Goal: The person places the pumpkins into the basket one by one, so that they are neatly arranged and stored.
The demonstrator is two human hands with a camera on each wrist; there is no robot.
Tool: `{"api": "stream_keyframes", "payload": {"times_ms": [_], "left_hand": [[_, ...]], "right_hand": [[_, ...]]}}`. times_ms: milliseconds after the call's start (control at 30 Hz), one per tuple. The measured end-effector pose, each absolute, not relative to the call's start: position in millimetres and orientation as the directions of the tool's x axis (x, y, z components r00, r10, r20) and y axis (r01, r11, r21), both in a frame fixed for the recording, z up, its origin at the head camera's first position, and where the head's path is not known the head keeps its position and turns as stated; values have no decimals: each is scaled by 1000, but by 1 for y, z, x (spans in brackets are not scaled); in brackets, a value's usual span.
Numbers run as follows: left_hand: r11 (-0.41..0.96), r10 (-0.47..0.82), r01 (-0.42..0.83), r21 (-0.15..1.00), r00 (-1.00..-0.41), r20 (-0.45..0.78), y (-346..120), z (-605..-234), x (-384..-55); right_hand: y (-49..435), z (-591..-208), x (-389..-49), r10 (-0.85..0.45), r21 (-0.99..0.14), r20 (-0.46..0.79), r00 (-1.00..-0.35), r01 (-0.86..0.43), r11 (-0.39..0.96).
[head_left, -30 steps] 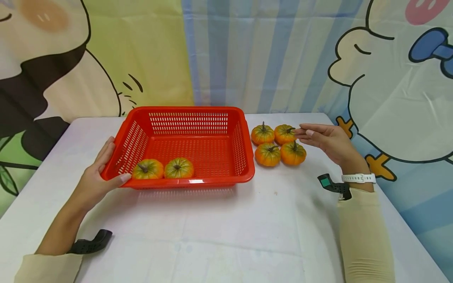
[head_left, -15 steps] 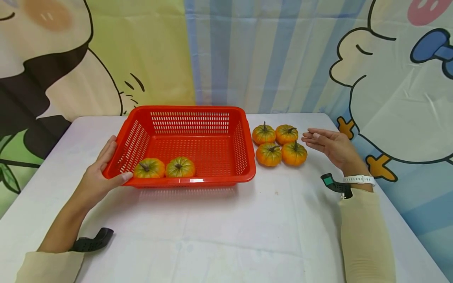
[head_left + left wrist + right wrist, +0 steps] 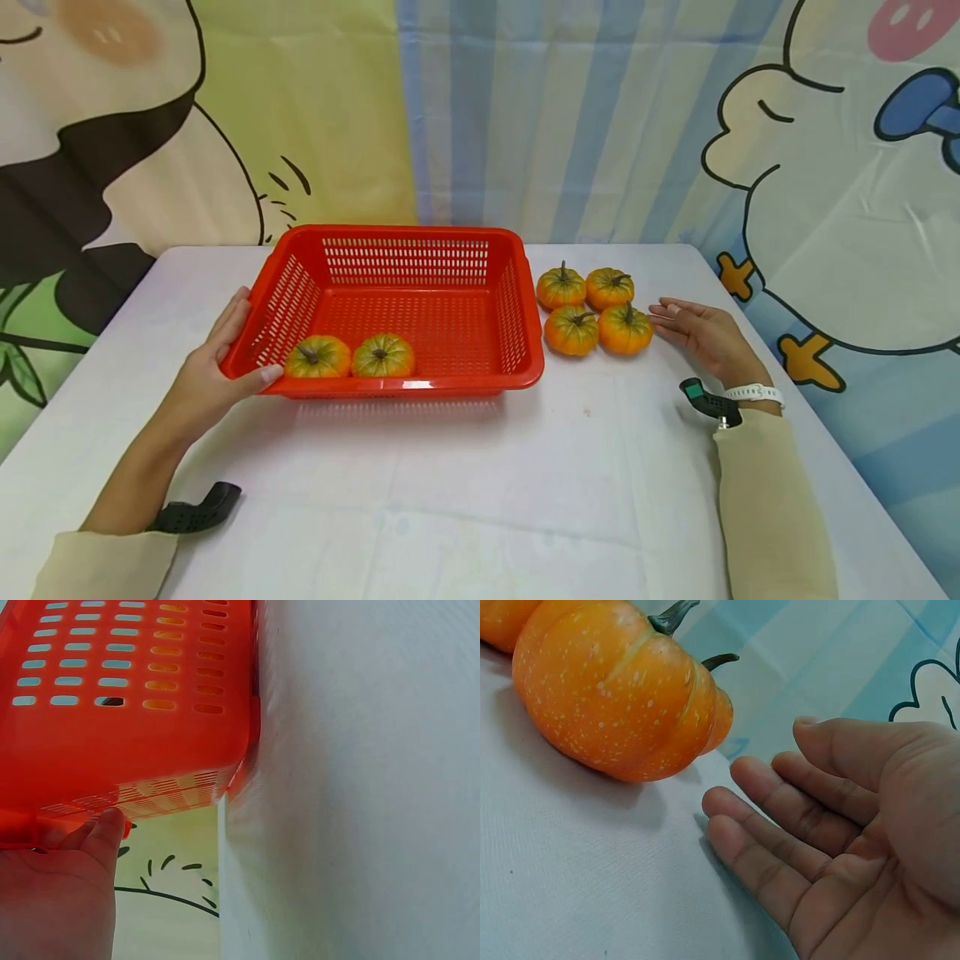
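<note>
A red plastic basket (image 3: 408, 333) stands on the table, two small orange-green pumpkins inside along its near wall: one at the left (image 3: 318, 357), one beside it (image 3: 383, 356). My left hand (image 3: 213, 367) grips the basket's near left corner, thumb by the front rim and fingers along the left side; the left wrist view shows the fingers under the rim (image 3: 90, 847). Several more pumpkins sit close together right of the basket. My right hand (image 3: 701, 333) is just right of the nearest pumpkin (image 3: 626, 328), palm up, fingers relaxed, holding nothing; a small gap shows in the right wrist view.
A white cloth covers the table (image 3: 450, 500). A printed curtain (image 3: 517, 117) with cartoon animals hangs behind and along the right side. Dark wrist mounts sit at the left wrist (image 3: 197, 510) and right wrist (image 3: 708, 402).
My right hand has drawn back from the pumpkins, moving to the right and nearer to me. The left hand, the basket and the pumpkins stay in place.
</note>
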State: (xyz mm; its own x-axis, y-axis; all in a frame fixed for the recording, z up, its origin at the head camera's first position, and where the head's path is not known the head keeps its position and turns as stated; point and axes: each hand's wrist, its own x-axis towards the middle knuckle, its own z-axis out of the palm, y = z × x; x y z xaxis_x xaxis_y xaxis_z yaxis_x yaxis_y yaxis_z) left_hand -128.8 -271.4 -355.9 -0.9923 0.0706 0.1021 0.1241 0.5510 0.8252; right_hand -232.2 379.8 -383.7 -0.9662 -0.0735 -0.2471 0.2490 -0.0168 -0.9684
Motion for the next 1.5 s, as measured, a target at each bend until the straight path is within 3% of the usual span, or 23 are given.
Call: {"api": "stream_keyframes", "payload": {"times_ms": [900, 1500], "left_hand": [[562, 70, 124, 818, -992, 102, -272, -357, -130], [555, 71, 122, 823, -993, 99, -273, -356, -130]], "right_hand": [[359, -387, -236, -93, -931, -274, -957, 240, 275], [358, -383, -231, -194, -922, -320, -927, 257, 290]]}}
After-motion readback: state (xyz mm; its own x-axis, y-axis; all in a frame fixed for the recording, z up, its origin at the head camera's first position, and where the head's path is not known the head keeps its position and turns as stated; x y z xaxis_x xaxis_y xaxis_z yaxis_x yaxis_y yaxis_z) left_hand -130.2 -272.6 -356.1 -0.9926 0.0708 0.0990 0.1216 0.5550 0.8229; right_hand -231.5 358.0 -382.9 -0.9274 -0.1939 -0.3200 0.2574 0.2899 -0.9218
